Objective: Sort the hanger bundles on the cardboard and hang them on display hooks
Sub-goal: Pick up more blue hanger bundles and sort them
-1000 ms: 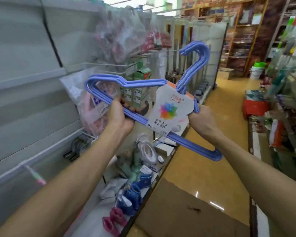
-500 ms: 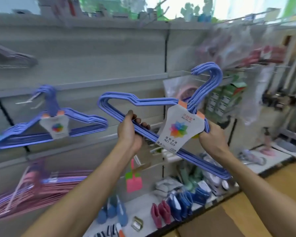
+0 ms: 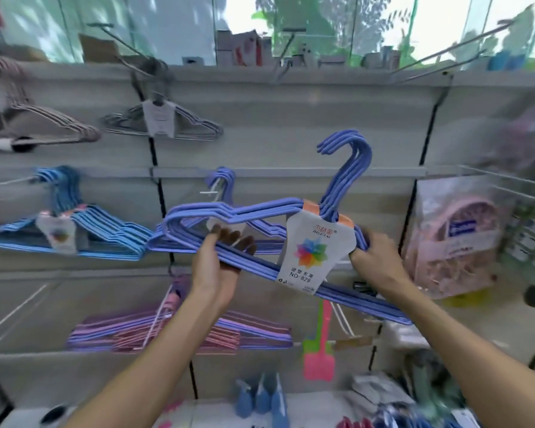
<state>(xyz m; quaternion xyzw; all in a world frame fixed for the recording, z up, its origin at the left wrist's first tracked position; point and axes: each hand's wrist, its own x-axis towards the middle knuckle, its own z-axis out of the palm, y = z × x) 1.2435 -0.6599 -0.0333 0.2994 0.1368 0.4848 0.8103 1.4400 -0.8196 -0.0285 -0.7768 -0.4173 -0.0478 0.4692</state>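
From the head camera we see both hands raised in front of a grey slotted display wall (image 3: 291,143), carrying one bundle of periwinkle-blue hangers (image 3: 254,270) between them. The left hand (image 3: 217,267) grips the bundle's lower bars from beneath, thumb on the near side and fingers curled up over the far side, their tips showing above the bars. The right hand (image 3: 376,261) is closed round the bundle's right shoulder, just right of the white paper label (image 3: 314,251) that wraps the necks; its fingertips are hidden behind the bars. The bundle is tilted, left end high and right end low, its hooks pointing up and curling left, clear of any peg as far as we can tell.

On the wall behind, other bundles hang from pegs: a second periwinkle bundle (image 3: 260,230) directly behind the held one, a lighter blue bundle (image 3: 105,233) to the left, grey hangers (image 3: 195,125) above, pinkish-grey ones (image 3: 59,125) at the far left, and pink and purple hangers (image 3: 173,335) lower down. A clear bag of pink items (image 3: 457,239) hangs at the right. A green and a pink fly swatter (image 3: 318,362) hang below the held bundle. Small blue items (image 3: 263,400) stand on the bottom shelf (image 3: 198,409); we cannot tell what they are
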